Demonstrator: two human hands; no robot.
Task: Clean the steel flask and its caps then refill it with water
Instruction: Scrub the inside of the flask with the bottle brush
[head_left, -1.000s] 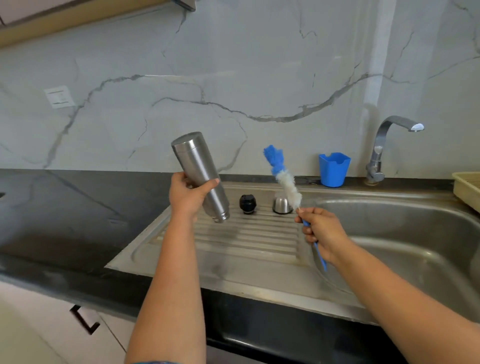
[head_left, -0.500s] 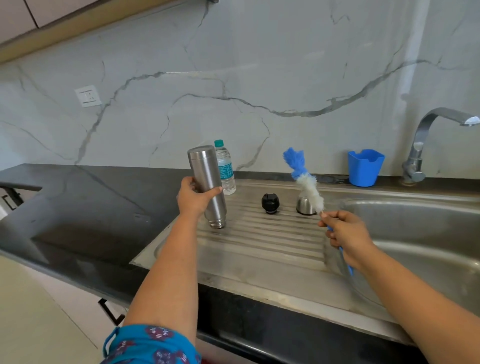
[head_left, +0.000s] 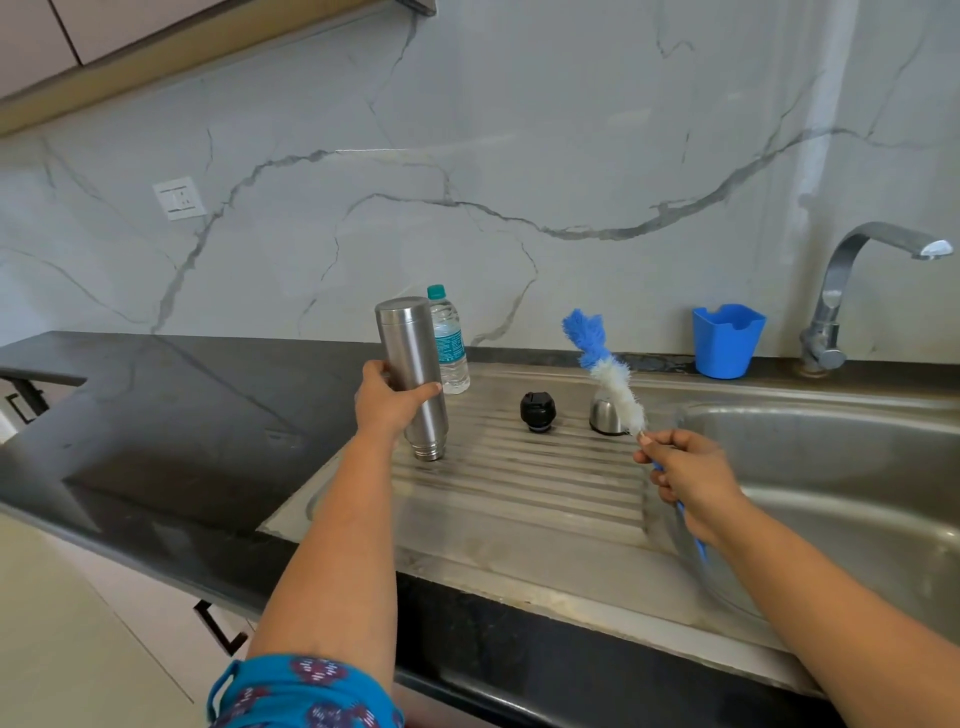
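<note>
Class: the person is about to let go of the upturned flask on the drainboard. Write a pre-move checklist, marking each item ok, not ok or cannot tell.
1. Cylindrical steel flask upside down, mouth on the ribbed steel drainboard: ok.
2. Flask standing plumb: not ok, slightly tilted.
3. Left hand gripping the flask body: ok.
4. Round black inner cap and domed steel outer cap apart from the flask: ok.
5. Blue-and-white bottle brush held away in the right hand: ok.
6. Flask inside clean: cannot tell.

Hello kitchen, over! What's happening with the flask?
Left hand grips steel flask, mouth down on drainboard. Right hand holds bottle brush. Nothing blocking.
</note>
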